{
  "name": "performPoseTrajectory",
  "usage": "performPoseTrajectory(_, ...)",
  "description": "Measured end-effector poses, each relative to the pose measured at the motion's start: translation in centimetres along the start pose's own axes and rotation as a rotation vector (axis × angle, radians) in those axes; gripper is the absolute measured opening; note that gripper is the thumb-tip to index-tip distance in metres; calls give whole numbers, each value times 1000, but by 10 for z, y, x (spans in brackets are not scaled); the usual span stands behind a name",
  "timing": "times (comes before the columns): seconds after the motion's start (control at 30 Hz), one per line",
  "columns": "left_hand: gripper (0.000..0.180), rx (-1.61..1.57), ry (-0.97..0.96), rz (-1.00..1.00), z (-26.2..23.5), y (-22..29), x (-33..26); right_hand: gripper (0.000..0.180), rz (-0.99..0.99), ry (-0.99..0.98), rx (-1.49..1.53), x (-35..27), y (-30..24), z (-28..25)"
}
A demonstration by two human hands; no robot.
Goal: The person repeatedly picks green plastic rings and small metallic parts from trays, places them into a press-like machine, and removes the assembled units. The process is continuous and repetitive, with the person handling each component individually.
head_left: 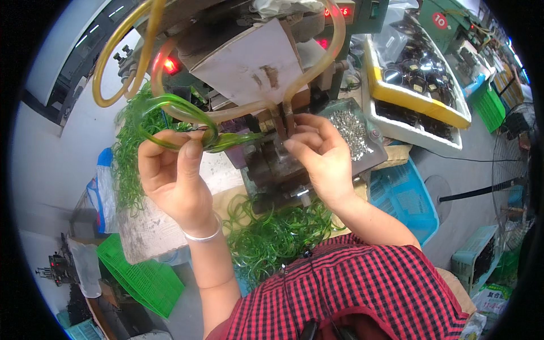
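While pinched, the frame (187, 122) looks translucent green, curved

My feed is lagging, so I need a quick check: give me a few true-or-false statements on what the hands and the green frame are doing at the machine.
1. The left hand holds a translucent green plastic spectacle frame. True.
2. The right hand rests in the blue plastic basket. False: its fingertips are up at the machine's metal fixture.
3. A grey tray of small silver metal parts lies beside the right hand. True.
4. The pile of loose frames under the hands is red. False: it is green.
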State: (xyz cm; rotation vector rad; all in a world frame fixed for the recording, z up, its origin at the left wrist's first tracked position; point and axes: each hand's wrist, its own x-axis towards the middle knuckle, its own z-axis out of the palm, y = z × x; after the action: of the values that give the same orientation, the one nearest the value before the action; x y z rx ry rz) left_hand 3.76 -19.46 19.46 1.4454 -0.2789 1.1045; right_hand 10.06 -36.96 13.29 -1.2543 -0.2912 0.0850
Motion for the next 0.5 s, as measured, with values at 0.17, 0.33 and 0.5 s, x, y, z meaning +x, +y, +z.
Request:
performPoseTrajectory(0.17,11,-28,-58,57,4,26,-8,14,-31,9,-154,7,5,-26)
performPoseTrajectory(0.33,13,-103,76,-94,-25,22,-6,11,-247,-9,-289,9,8,-30)
performPoseTrajectory(0.5,16,-61,79,-89,7,13,-11,26,-23,22,88,0,15,-4)
